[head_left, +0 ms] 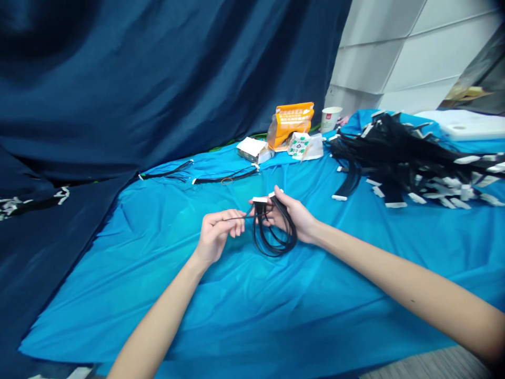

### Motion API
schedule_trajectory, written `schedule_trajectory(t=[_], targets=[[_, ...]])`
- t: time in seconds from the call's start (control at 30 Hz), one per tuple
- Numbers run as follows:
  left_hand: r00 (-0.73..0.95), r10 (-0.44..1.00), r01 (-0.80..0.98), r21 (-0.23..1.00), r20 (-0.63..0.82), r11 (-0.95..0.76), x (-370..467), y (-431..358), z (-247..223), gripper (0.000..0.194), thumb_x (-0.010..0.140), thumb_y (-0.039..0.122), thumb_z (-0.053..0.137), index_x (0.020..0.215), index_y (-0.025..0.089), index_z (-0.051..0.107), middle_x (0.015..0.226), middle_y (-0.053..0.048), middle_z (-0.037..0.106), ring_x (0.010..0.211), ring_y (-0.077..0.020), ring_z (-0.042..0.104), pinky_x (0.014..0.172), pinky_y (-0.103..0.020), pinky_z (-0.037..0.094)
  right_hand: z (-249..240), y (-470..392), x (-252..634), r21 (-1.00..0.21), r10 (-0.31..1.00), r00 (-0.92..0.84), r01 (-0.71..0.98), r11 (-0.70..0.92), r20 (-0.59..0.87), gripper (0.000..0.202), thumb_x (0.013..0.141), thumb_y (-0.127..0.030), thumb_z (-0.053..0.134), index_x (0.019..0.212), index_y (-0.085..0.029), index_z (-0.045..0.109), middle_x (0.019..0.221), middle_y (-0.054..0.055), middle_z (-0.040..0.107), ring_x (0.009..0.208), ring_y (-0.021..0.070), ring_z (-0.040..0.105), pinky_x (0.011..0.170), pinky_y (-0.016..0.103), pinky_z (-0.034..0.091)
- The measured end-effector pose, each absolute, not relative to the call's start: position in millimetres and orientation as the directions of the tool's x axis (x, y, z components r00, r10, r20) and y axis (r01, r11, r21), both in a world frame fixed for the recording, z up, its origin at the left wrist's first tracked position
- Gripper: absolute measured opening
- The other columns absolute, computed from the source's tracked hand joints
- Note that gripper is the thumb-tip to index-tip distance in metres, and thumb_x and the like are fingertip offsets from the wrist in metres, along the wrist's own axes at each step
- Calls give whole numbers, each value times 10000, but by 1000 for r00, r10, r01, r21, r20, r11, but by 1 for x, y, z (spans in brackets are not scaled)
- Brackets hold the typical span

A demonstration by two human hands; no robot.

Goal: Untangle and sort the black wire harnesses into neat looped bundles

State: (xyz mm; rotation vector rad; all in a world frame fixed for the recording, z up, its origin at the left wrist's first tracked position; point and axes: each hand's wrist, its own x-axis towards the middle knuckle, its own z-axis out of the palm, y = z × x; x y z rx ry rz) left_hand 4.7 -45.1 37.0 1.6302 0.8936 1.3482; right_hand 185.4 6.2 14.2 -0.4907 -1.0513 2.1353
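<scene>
A looped bundle of black cable [281,247] with white connectors at its ends hangs from my right hand [294,213]. That hand is closed around the upper part of the bundle, thumb raised beside a small white connector. To its left, my left hand [221,229] pinches a thin black strand leading off the bundle. The wide white connector [260,200] sits at the top, between the two hands. Some of my right fingers are hidden behind the cable. Both hands are held above the blue cloth [165,295].
At the right lies a large heap of black cables [394,152] with white connectors. Two single cables [224,179] lie toward the back left. An orange bag [292,123], a paper cup [330,120], a small box [254,150] and a white-green packet [300,145] stand along the back near a dark curtain [177,79].
</scene>
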Motion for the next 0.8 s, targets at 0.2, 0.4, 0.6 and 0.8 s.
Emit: schedule_trajectory(t=[0.2, 0.4, 0.6, 0.8], targets=[[67, 982, -283, 947, 178, -152, 2, -41, 44, 360, 793, 337, 450, 484, 190, 337, 481, 28, 267, 480, -100, 335, 688, -366, 461, 16, 2, 183, -805, 696, -718, -399, -439, -24, 531, 915, -511, 298, 947, -114, 649, 869, 124, 662, 733, 163, 599, 577, 231, 439], [-13, 997, -404, 912, 74, -73, -2, -35, 42, 223, 844, 262, 415, 820, 187, 624, 522, 62, 169, 432, -70, 190, 571, -249, 410, 19, -1, 185, -793, 661, -750, -390, -469, -22, 544, 936, -483, 244, 914, -123, 651, 860, 117, 661, 744, 162, 601, 582, 227, 440], [45, 988, -333, 935, 148, -125, 0, -40, 41, 264, 846, 288, 476, 1059, 222, 617, 523, 85, 274, 360, -22, 108, 434, -202, 306, 20, -3, 185, -806, 636, -771, -349, -478, -43, 579, 953, -447, 193, 898, -114, 664, 818, 111, 663, 650, 129, 583, 548, 202, 434], [306, 872, 175, 877, 383, -447, -3, -50, 37, 467, 630, 377, 742, 1025, 151, 641, 564, 3, 612, 410, -47, 375, 431, -203, 316, 19, 0, 185, -764, 679, -730, -390, -514, -84, 546, 950, -441, 228, 899, -115, 663, 837, 103, 668, 686, 138, 609, 561, 211, 466]])
